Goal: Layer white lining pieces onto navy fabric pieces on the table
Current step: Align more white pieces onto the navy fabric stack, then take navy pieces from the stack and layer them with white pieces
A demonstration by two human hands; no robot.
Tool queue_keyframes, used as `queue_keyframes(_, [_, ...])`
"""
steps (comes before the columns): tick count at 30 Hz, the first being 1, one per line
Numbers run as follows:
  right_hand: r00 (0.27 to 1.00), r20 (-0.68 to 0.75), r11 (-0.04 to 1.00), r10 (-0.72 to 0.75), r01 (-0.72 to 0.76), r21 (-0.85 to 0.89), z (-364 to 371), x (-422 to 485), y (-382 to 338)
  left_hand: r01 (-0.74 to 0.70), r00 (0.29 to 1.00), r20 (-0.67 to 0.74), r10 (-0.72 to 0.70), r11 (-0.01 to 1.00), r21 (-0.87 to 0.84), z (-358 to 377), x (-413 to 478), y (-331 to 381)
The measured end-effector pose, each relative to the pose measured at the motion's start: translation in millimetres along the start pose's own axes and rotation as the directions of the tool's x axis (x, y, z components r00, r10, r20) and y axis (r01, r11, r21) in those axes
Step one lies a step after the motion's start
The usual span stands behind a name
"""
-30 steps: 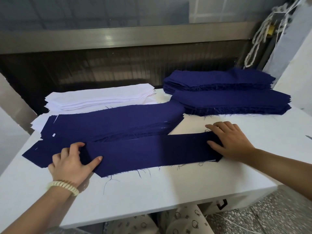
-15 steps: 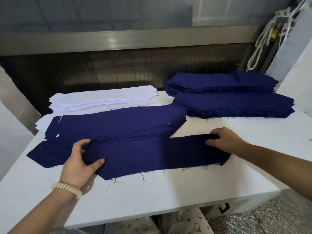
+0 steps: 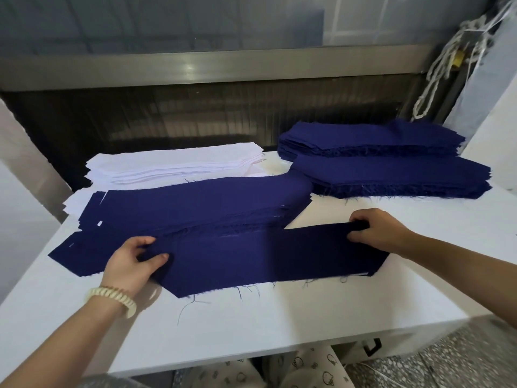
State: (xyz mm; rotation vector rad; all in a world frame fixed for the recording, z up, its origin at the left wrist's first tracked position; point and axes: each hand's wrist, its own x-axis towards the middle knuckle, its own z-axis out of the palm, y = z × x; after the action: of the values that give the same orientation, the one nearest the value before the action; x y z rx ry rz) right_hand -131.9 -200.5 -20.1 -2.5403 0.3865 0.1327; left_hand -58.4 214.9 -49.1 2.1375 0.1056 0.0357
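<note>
A long navy fabric piece (image 3: 265, 256) lies across the front of the white table (image 3: 251, 326). My left hand (image 3: 131, 261) pinches its left end between thumb and fingers. My right hand (image 3: 377, 231) grips its right end, fingers curled over the far edge. A thin white edge shows under its right corner. Behind it lies a spread of navy pieces (image 3: 195, 203). A stack of white lining pieces (image 3: 173, 163) sits at the back left.
Two thick stacks of navy pieces (image 3: 391, 172) occupy the back right of the table. A dark machine opening with a metal rail (image 3: 212, 68) runs behind the table. White cords (image 3: 442, 65) hang at the upper right. Bare table surface lies in front.
Both hands went from lying flat on the ends of the front navy piece to gripping them, and the ends are now slightly raised.
</note>
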Motion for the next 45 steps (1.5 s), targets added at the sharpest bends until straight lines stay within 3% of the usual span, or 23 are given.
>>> queue_keyframes(7, [0.998,0.051,0.999,-0.03,0.028,0.033,-10,3,2,-0.114,0.993,-0.026,0.113,0.993,-0.017,5,-8,-8])
queue_keyframes(10, [0.998,0.069,0.994,-0.013,0.005,0.112,-12,7,1,-0.105,0.994,-0.04,0.099,0.973,-0.204,3,-7,-16])
queue_keyframes(13, [0.996,0.078,0.958,0.044,-0.064,0.278,-12,11,-1,0.012,0.999,-0.027,-0.032,0.842,-0.539,-4,-3,-16])
queue_keyframes(15, [0.996,0.082,0.943,0.046,-0.07,0.326,-13,15,-6,0.139,0.989,0.078,-0.122,0.658,-0.74,-11,1,-10])
queue_keyframes(17, [0.997,0.072,0.933,0.034,-0.057,0.354,-14,20,-13,0.238,0.971,0.187,-0.148,0.537,-0.809,-19,10,-4])
queue_keyframes(21, [1.0,0.012,0.91,0.014,-0.018,0.415,-17,36,-35,0.281,0.951,0.193,-0.242,0.413,-0.866,-28,32,4])
queue_keyframes(26, [0.998,-0.061,0.91,-0.026,0.049,0.411,-14,60,-65,0.28,0.939,0.186,-0.288,0.332,-0.901,-30,54,6])
queue_keyframes(34, [0.997,-0.034,0.939,-0.067,0.075,0.335,-2,98,-100,0.272,0.888,0.16,-0.43,0.214,-0.938,-33,86,21])
queue_keyframes(45, [0.988,-0.112,0.957,-0.105,0.131,0.258,27,148,-121,0.2,0.867,0.092,-0.49,0.173,-0.964,-51,135,23])
